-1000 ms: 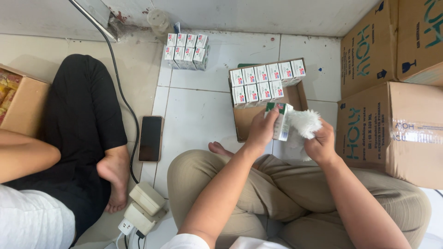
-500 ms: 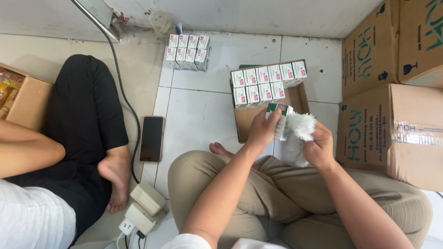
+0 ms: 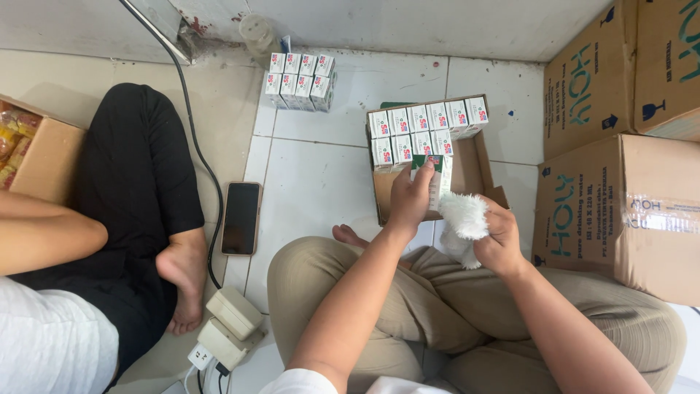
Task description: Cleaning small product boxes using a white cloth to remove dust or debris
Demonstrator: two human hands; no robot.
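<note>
While a small carton (image 3: 435, 177) is pinched in the left hand (image 3: 410, 198) over the open box (image 3: 477, 171) for wiping, a white cloth (image 3: 464, 217) is clamped in the right hand (image 3: 501, 237).

both forearms reach forward from the bottom of the view over crossed legs in tan trousers. the left hand (image 3: 410, 198) is raised, back up, fingers curled closed in a grip. the right hand (image 3: 501, 237) sits just beside it, lower, fist clenched, thumb side facing left.
</note>
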